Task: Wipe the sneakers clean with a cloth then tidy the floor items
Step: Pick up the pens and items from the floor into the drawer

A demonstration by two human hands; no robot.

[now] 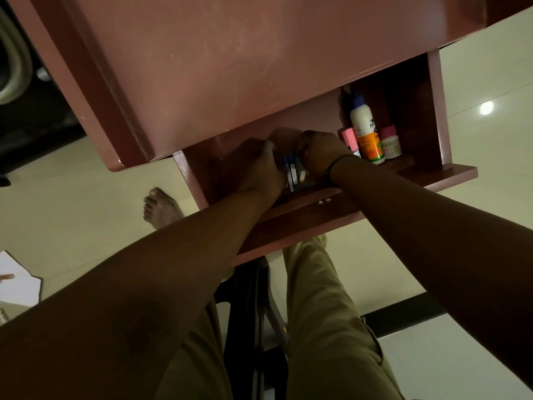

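Far to the left of our left hand (256, 166), a white sheet of paper (16, 284) lies on the pale floor (72, 197), cut off by the frame edge, and a bare foot (160, 207) shows past our forearm. Both hands reach into an open shelf (317, 203) under the reddish-brown bench (216, 67). The left hand curls against the left side of a small upright stack of blue-and-white flat items (294, 173); we cannot tell whether they are boxes or slim books, since only their edges show between the hands. The right hand (320, 154), with a dark band at the wrist, curls round the stack's right side, its fingertips hidden behind the knuckles. Just right of that hand stand a pink-capped item (349, 138), mostly hidden, a white and orange bottle (366, 131) with a partly readable label, and a small pink-lidded jar (389, 142). The back of the shelf is too dark to make out. No sneakers or cloth appear anywhere in view. Below the hands, our khaki trousers (326, 327) straddle a dark stool (253, 327).
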